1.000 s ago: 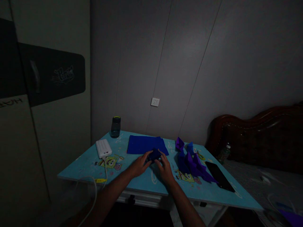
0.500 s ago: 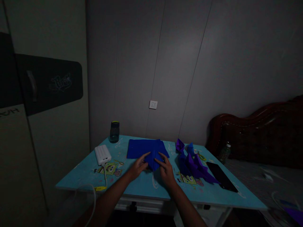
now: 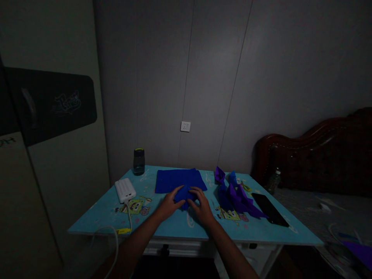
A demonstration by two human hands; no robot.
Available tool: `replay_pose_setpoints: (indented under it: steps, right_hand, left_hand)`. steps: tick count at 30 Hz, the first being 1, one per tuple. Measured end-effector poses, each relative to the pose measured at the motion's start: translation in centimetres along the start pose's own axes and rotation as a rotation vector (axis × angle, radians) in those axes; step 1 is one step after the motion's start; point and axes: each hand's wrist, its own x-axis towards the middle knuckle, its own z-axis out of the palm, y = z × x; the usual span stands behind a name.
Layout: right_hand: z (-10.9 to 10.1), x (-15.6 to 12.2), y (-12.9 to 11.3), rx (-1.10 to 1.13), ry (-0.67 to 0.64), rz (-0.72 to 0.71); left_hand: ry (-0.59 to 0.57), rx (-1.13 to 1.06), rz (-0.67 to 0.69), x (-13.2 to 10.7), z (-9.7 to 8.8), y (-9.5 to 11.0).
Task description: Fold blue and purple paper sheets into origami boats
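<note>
Between my two hands is a folded piece of blue paper (image 3: 183, 195), held just above the table near its middle. My left hand (image 3: 171, 203) grips its left side, thumb on the near face and fingers behind the far edge. On the right side my right hand (image 3: 201, 206) pinches it the same way, thumb in front and fingers over the top. Behind it flat blue paper sheets (image 3: 174, 179) lie on the table. To the right sit folded purple paper boats (image 3: 242, 201), with blue folded pieces beside them.
On the blue table (image 3: 162, 228) a white power bank (image 3: 124, 190) with a cable lies at left, a dark water bottle (image 3: 138, 162) behind it. A black phone (image 3: 269, 209) and yellow-green scissors (image 3: 245, 186) lie at right. A wall stands behind the table.
Both thumbs have come closer together on the near face of the blue paper, and its front looks less flat. The camera view has shifted slightly to the right.
</note>
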Motion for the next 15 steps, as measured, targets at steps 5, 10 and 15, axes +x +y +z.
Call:
replay_pose_setpoints:
  steps: [5, 10, 15]
  right_hand:
    - [0.2, -0.1, 0.4, -0.039, 0.008, 0.019]
    - [0.2, 0.0, -0.1, -0.070, -0.025, -0.030]
    - [0.2, 0.0, -0.9, -0.076, -0.032, -0.061]
  left_hand:
    - [0.001, 0.175, 0.053, -0.2, 0.5, -0.2]
    - [-0.028, 0.286, 0.173, -0.7, 0.6, 0.7]
    - [-0.031, 0.378, 0.175, -1.1, 0.8, 0.8]
